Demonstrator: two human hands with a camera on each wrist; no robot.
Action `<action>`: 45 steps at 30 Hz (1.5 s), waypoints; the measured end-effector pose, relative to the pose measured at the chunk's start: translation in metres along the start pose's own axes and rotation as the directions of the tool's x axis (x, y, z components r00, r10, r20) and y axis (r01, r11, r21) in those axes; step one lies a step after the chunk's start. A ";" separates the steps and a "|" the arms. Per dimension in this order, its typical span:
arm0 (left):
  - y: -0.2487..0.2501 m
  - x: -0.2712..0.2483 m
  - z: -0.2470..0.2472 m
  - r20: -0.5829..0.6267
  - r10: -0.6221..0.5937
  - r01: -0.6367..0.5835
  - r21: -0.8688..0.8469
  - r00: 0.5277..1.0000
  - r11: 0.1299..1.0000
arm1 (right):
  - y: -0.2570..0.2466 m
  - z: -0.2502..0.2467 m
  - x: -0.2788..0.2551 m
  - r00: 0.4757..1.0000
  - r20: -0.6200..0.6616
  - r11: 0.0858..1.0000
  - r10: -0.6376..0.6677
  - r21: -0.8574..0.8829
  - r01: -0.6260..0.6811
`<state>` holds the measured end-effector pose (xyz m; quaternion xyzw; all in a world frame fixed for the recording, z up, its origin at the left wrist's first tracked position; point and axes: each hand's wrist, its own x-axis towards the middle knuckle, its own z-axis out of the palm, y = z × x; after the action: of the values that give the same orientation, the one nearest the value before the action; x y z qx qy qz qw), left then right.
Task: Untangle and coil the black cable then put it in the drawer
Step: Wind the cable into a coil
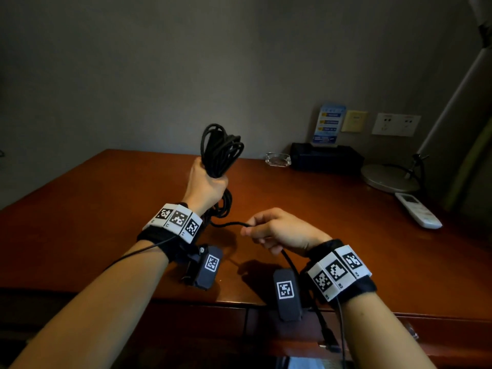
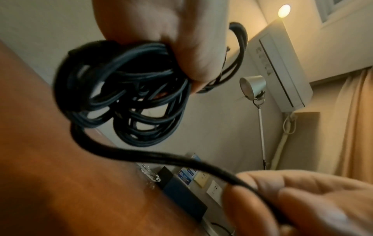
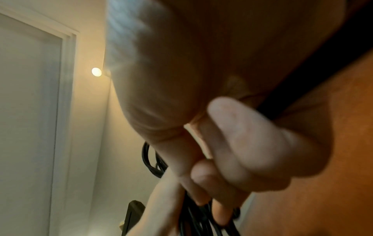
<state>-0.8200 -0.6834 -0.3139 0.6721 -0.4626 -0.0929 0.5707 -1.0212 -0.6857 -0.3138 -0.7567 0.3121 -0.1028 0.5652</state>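
Observation:
My left hand (image 1: 206, 182) is raised above the wooden desk (image 1: 106, 214) and grips a bundle of black cable (image 1: 221, 150) in its fist, loops sticking out above and below. In the left wrist view the coils (image 2: 125, 95) hang under the fist (image 2: 161, 39). A free strand (image 1: 229, 224) runs from the bundle to my right hand (image 1: 277, 230), which pinches it; the tail drops past the wrist to a plug (image 1: 331, 344) below the desk edge. In the right wrist view the fingers (image 3: 242, 143) curl round the strand (image 3: 302, 79). A drawer front (image 1: 197, 323) shows under the desk edge.
At the back right of the desk stand a glass ashtray (image 1: 278, 159), a black box (image 1: 326, 157) with a blue card (image 1: 328, 123), a lamp base (image 1: 388, 178) and a white remote (image 1: 418, 210). Wall sockets (image 1: 396, 124) sit behind.

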 end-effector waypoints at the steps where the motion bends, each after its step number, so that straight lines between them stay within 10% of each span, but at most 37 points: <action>1: -0.003 0.000 -0.001 0.042 -0.027 0.026 0.040 0.999 0.999 | 0.000 -0.003 -0.001 1.000 -0.029 1.000 -0.011 0.029 0.011; 13: -0.008 -0.020 0.014 0.288 -0.081 0.055 0.096 0.954 0.994 | -0.022 -0.005 -0.009 0.981 -0.118 0.986 -0.156 -0.075 0.148; 19: 0.020 -0.045 0.000 0.623 0.009 0.182 -0.242 0.783 0.953 | -0.014 -0.010 -0.005 0.875 -0.401 0.960 -0.271 -0.183 0.213; 24: 0.020 -0.043 0.000 0.763 0.003 0.200 -0.173 0.646 0.964 | -0.013 -0.006 -0.005 0.848 -0.458 0.963 -0.268 -0.138 0.230; 36: 0.026 -0.033 0.007 0.582 -0.272 -0.082 0.509 0.767 0.857 | -0.022 -0.013 -0.025 0.965 -0.185 0.980 -0.184 -0.111 0.166; 45: 0.035 -0.039 0.006 0.538 -0.135 -0.361 0.710 0.832 0.605 | -0.025 -0.015 -0.021 0.990 -0.118 0.994 -0.076 -0.084 0.066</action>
<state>-0.8636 -0.6562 -0.3019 0.7653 -0.6397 -0.0274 0.0652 -1.0365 -0.6811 -0.2810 -0.7818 0.3225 -0.1561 0.5104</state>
